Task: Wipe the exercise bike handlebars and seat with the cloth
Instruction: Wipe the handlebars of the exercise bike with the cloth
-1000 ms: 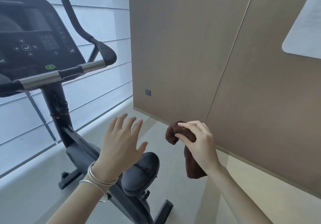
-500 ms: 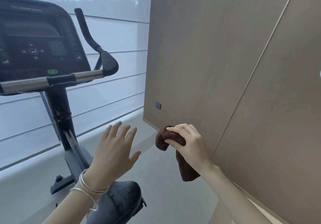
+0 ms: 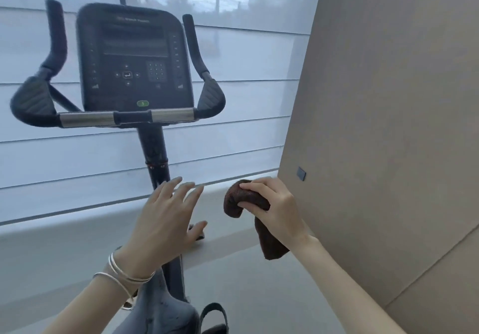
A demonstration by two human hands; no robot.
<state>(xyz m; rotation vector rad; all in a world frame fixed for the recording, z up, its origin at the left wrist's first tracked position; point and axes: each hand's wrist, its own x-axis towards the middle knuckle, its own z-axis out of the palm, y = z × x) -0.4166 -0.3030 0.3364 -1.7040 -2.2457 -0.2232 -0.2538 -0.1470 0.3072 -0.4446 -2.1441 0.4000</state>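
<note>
View swung L: console (image 3: 134,56) now centred, both handlebars (image 3: 85,119) in view.

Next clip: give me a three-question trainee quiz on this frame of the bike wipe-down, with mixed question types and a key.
1. Which hand grips the cloth? A) left B) right C) neither
2. True or false: the left hand is spread open and holds nothing.
3. Short answer: has the cloth reached the handlebars?

Key: 1 B, the right hand; 2 true; 3 no, it is held below them, apart.
</note>
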